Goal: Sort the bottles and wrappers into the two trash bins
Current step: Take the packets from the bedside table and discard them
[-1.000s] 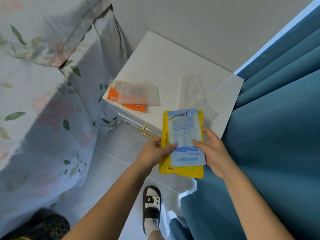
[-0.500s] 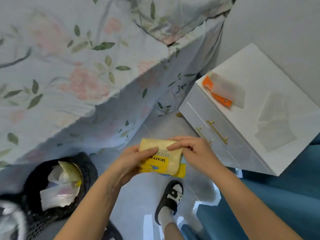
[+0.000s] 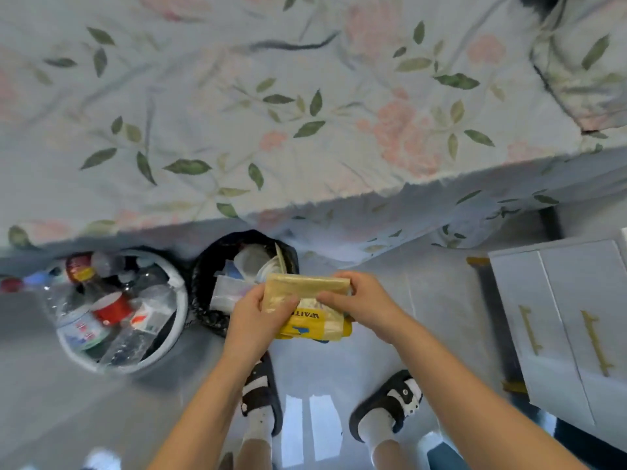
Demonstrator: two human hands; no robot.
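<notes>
A folded yellow wrapper (image 3: pixel 314 310) with blue print is held in both hands over the floor. My left hand (image 3: pixel 258 317) grips its left side, my right hand (image 3: pixel 359 300) grips its right side. Just left of the wrapper stands a black bin (image 3: pixel 207 317) with several wrappers and papers inside. Further left is a white bin (image 3: pixel 179 300) filled with several plastic bottles (image 3: pixel 112 307), some with red caps.
A bed with a floral sheet (image 3: pixel 305 113) fills the upper view, right behind both bins. A white nightstand (image 3: pixel 570 317) with gold handles stands at the right. My two feet in black-and-white slippers (image 3: pixel 386 401) are on the grey floor below.
The view swung left from the nightstand to the bins. Both hands carried the wrapper, folded it, and brought it beside the black bin.
</notes>
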